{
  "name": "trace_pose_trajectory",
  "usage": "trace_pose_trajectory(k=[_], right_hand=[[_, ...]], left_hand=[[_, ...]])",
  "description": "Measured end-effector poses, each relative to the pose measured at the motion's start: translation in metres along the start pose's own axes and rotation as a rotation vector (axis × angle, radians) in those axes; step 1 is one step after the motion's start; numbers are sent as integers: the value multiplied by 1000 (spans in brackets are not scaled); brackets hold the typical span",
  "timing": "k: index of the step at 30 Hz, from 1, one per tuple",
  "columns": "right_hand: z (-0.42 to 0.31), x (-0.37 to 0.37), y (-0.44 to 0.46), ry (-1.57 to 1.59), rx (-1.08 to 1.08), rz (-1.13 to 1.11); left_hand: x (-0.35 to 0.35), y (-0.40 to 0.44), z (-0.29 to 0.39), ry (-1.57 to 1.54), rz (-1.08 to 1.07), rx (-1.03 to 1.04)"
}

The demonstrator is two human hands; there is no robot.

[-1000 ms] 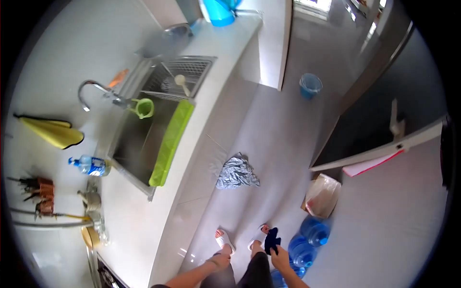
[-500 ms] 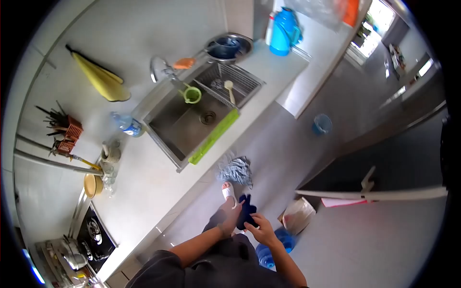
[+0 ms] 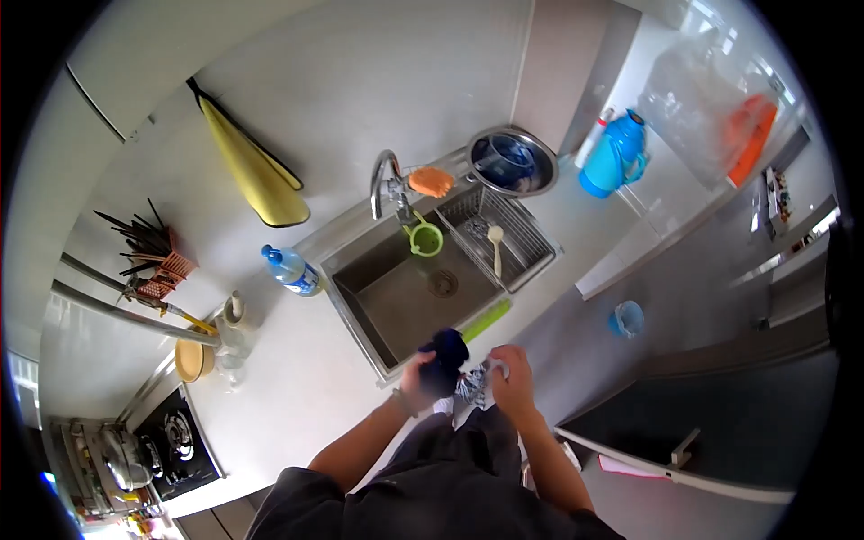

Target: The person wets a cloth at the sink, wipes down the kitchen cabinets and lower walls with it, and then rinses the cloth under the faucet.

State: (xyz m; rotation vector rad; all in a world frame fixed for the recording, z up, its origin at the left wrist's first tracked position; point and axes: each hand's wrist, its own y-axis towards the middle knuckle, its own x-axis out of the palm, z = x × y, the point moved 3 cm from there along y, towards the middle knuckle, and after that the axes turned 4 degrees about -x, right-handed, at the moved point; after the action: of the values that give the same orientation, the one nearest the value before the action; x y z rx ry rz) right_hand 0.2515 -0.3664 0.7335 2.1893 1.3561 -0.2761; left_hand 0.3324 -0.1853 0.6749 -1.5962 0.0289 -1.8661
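My left hand [image 3: 417, 382] is closed around a dark navy glove [image 3: 445, 362], which is bunched up just over the front edge of the counter by the sink. My right hand [image 3: 512, 385] is a short way to the right, its fingers curled but apart, touching no part of the glove. Nothing I can make out sits between its fingers. Beneath and between the hands, a grey mop head [image 3: 472, 385] shows on the floor, partly hidden. The steel sink [image 3: 387, 306] lies just ahead, with a lime-green strip [image 3: 486, 320] along its front rim.
A green strainer [image 3: 426, 239] hangs below the faucet [image 3: 387, 184]. A white-handled brush [image 3: 497, 250] lies in the wire basket. A blue bottle [image 3: 292, 271] stands left of the sink, a blue thermos [image 3: 615, 155] at right. A door [image 3: 720, 423] stands ajar at lower right.
Both hands have risen from low near the feet toward the counter edge. The right hand has come away from the glove, which stays in the left. The view has tilted up toward the sink.
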Motion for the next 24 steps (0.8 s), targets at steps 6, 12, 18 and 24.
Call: trace_pose_trajectory(k=[6,12,18,24], right_hand=[[25,59,124,2,-51,-268],[56,161,263,-279,-14,-541],[94,260,342,-384,-298,-727],[102,269,345,-376,-355,-871]], left_hand=[[-32,42,113,-365,118,135],[-62,78,171,-192,316,272],[-37,97,213,-333,447,357],[-28,131,236,-403,320,417]])
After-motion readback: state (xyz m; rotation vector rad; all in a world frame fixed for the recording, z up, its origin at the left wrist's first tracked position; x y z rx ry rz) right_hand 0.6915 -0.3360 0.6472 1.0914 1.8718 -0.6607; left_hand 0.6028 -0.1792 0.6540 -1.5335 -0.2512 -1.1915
